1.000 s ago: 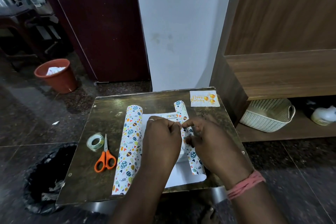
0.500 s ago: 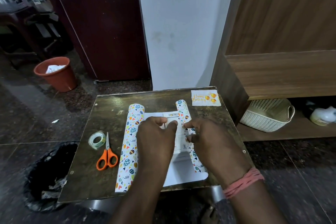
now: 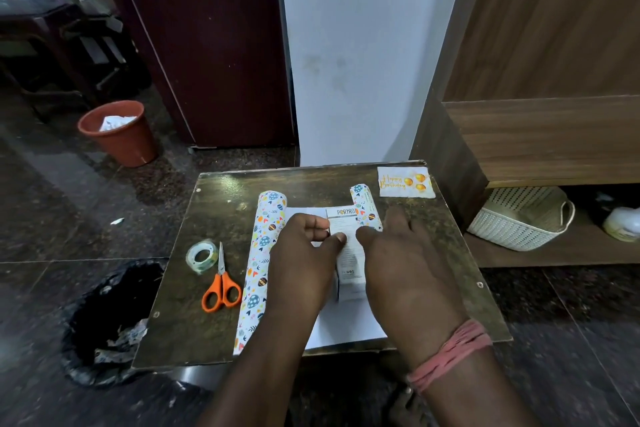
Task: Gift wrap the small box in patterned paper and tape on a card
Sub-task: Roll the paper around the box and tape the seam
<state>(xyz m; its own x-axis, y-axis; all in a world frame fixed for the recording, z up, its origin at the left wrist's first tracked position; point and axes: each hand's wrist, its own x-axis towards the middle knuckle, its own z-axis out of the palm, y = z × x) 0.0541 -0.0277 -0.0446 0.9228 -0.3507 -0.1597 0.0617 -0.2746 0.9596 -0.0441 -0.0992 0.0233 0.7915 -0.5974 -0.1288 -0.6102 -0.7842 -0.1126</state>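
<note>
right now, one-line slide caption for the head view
Both hands, left hand and right hand, steady a small box on patterned paper.

Both forearms are bare — no sleeves reach into view. The right hand (image 3: 408, 263) has a band of pinkish-red thread (image 3: 450, 354) wound several times round its wrist, at about five o'clock in the picture. The left hand (image 3: 301, 263) shows no thread or watch — whether a ring sits on it cannot be told.
</note>
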